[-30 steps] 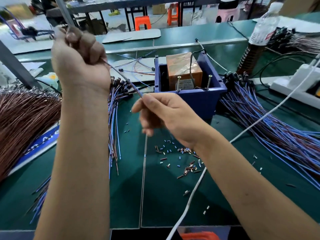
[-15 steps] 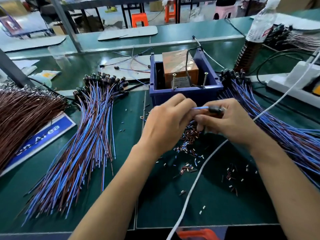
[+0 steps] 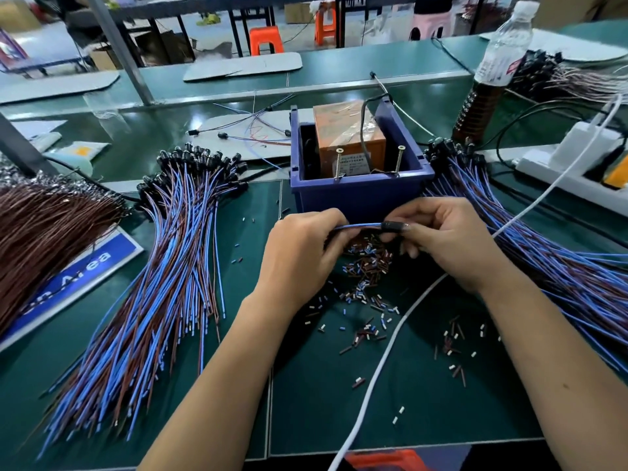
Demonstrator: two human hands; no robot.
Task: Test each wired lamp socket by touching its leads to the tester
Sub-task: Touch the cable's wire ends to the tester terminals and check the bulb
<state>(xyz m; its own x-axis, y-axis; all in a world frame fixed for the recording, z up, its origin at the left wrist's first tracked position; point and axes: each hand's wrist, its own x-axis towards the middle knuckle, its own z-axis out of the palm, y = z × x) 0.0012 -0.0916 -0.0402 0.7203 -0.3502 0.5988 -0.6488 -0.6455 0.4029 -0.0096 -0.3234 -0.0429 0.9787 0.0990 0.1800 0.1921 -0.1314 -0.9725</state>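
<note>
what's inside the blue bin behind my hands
Inside the blue bin stands an orange box wrapped in clear tape, with a black cable over it and two upright screws in front. The bin's front wall hides its floor.

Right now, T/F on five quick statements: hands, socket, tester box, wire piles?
1. Both hands hold one wired socket. True: left hand pinches the leads, right hand grips the black socket end.
2. The leads touch the tester's screws. False: held in front of the blue box, apart from them.
3. A water bottle stands far right. True.
4. The orange unit sits beside the box. False: inside it.
5. Wire piles lie on one side only. False: both sides.
</note>
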